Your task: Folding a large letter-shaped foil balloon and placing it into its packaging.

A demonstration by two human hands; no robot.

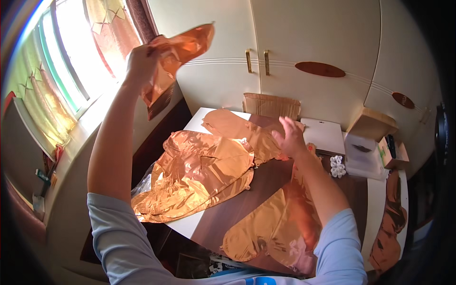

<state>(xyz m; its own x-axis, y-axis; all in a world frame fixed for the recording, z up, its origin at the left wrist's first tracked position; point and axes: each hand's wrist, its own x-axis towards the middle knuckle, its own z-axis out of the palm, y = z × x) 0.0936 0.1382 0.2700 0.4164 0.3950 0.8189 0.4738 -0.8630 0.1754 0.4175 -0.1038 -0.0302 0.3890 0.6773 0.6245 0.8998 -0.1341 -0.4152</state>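
High on the left, my left hand (pixel 141 65) grips a crumpled copper-coloured foil balloon (pixel 192 45), flat and without air, that hangs beside the window. My right hand (pixel 290 138) is raised over the far side of the table, fingers apart and holding nothing. Just behind and left of it lies a flat foil balloon (pixel 228 123); whether the hand touches it I cannot tell. A pile of wrinkled foil balloons (pixel 197 166) covers the table's left part. Another flat balloon (pixel 256 229) lies at the front, partly hidden by my right forearm.
The table (pixel 228 197) has a dark brown top with white bands. Toward its right stand small white rolls (pixel 337 167), a white box (pixel 324 130), a clear plastic container (pixel 363 159) and a small box (pixel 396 154). One more balloon (pixel 385 242) lies far right. Cabinet doors (pixel 313 33) rise behind.
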